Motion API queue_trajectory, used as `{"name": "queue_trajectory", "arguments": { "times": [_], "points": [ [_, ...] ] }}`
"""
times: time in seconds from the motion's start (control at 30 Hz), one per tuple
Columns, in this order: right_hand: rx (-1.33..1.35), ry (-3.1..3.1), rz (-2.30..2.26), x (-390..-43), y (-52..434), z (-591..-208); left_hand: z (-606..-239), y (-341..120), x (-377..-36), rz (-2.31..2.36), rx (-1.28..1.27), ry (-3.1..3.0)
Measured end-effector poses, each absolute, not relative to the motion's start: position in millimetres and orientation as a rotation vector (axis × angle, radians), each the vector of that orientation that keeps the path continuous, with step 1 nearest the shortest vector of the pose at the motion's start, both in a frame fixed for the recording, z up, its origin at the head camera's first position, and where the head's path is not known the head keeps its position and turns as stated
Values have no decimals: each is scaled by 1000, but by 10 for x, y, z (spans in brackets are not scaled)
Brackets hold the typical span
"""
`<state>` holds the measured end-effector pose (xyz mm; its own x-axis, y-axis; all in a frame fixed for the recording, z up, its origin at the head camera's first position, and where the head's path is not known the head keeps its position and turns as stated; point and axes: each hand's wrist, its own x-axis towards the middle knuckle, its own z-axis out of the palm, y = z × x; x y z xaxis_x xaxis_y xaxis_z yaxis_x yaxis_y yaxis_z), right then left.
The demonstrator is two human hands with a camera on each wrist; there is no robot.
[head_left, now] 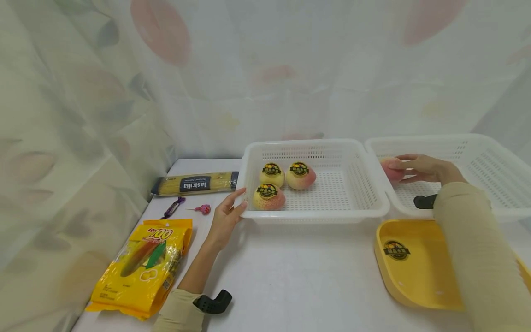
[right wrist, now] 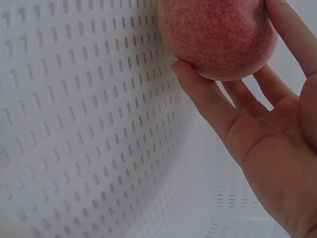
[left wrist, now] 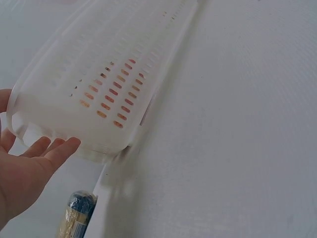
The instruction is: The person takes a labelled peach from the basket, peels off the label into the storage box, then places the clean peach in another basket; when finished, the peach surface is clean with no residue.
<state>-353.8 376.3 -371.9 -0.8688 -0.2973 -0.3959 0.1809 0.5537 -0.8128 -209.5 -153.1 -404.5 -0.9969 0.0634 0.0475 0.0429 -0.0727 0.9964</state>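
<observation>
A white tabletop [head_left: 298,272] stands against pale curtains [head_left: 103,92] printed with faint leaves, which close in the left side and the back.

At the far left lies a yellow snack bag [head_left: 143,267], with a purple-wrapped candy [head_left: 173,207] and a pink lollipop [head_left: 202,209] behind it, and a packet of spaghetti [head_left: 195,183] further back.

The left hand [head_left: 226,220] rests at the front left corner of the left basket [head_left: 352,152], fingers [left wrist: 54,148] straight and loosely together, touching its wall while the thumb lies against the rim; nothing is pinched. Three stickered peaches [head_left: 268,197] sit in that basket's left half.

The right basket [head_left: 489,161] stands just beside it, their rims nearly touching. Inside its left end, close to the wall, the right hand [head_left: 425,168] holds a pink peach [head_left: 392,169], fingers [right wrist: 208,104] curled round the fruit from below and the side. The pictures do not show whether the peach touches the basket floor.

In front lies a yellow tray [head_left: 410,263], its right part covered by the beige sleeve [head_left: 477,258]. A black wrist mount shows at each wrist. The wrist views show little beyond perforated plastic.
</observation>
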Motion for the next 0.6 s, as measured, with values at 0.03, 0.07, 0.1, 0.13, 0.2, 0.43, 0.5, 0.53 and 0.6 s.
{"name": "queue_trajectory", "arguments": {
  "times": [0.03, 0.07, 0.1, 0.13, 0.2, 0.43, 0.5, 0.53, 0.6],
  "points": [
    [-89, 2286, -1290, -3548, 3767, -3723, -4044, -1532, -2096, 2284, 119, 2132],
    [-90, 2272, -1307, -3553, 3772, -3724, -4044, -1532, -2096, 2281, 117, 2133],
    [-88, 2258, -1325, -3558, 3777, -3725, -4044, -1533, -2097, 2280, 115, 2134],
    [-86, 2251, -1341, -3560, 3781, -3726, -4044, -1535, -2096, 2280, 114, 2135],
    [-81, 2244, -1368, -3555, 3785, -3724, -4045, -1539, -2093, 2280, 112, 2138],
    [-51, 2244, -1414, -3492, 3792, -3705, -4061, -1546, -2109, 2289, 106, 2122],
    [-21, 2229, -1427, -3480, 3805, -3694, -4063, -1546, -2111, 2284, 103, 2127],
    [-1, 2222, -1432, -3477, 3813, -3687, -4064, -1547, -2111, 2280, 100, 2131],
    [29, 2209, -1435, -3468, 3835, -3663, -4062, -1546, -2112, 2273, 98, 2138]
  ]
}}
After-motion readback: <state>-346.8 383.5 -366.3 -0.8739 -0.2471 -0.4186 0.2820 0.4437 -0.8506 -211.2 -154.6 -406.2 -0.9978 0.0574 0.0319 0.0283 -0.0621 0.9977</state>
